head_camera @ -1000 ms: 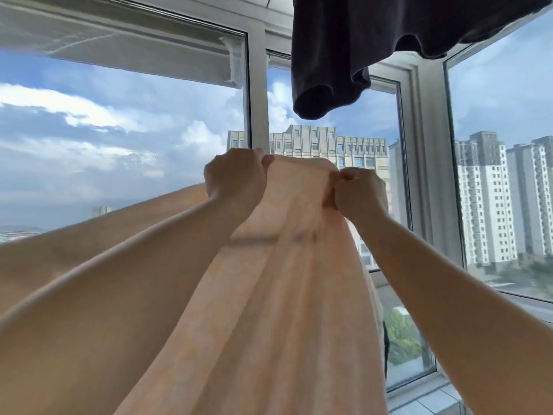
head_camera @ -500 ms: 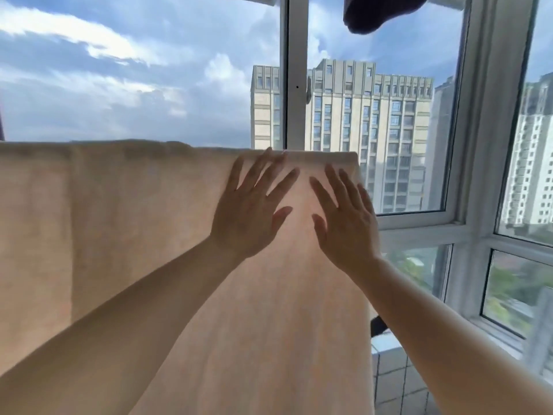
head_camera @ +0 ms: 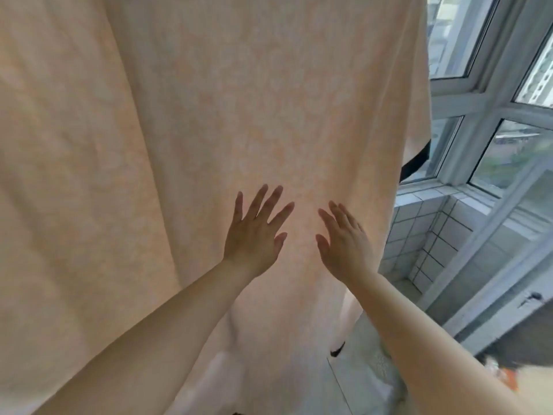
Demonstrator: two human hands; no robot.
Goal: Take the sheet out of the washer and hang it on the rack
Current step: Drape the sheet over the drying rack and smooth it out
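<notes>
With our left hand [head_camera: 254,235] and right hand [head_camera: 344,242] spread flat against the sheet [head_camera: 209,115] hanging in front of the window [head_camera: 490,94], we judge it soft, limp, best pinched along an edge.

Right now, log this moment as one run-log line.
stage: smoothing | sheet: hanging, top out of view | left hand: open, flat at sheet | right hand: open, flat at sheet | grip: none
</notes>
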